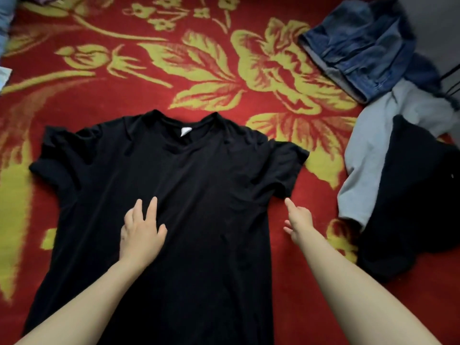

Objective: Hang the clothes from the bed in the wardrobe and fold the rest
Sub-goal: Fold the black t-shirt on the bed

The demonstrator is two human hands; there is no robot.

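The left hand point(142, 232) lies flat on the chest of the black T-shirt point(199, 195), palm down, fingers straight and slightly spread, gripping nothing. The right hand point(298, 220) is just beside the shirt's right edge, over the bed, with its index finger stretched out so the tip meets the lower corner of the right sleeve point(286, 168). Its thumb sticks out to the side, its other fingers are hidden behind the back of the hand, and it holds nothing. Both bare forearms reach in from the bottom of the view. The T-shirt is spread out front-up on the red blanket point(199, 58) with a yellow flower pattern that covers the bed, collar pointing away from the person, both short sleeves out to the sides, and a small white label point(184, 131) showing inside the neck. To the right, well apart from the shirt, a crumpled black garment point(418, 195) lies on top of a light grey garment point(373, 155). Beyond them, at the far right of the bed, sits a folded pair of blue jeans point(358, 53).
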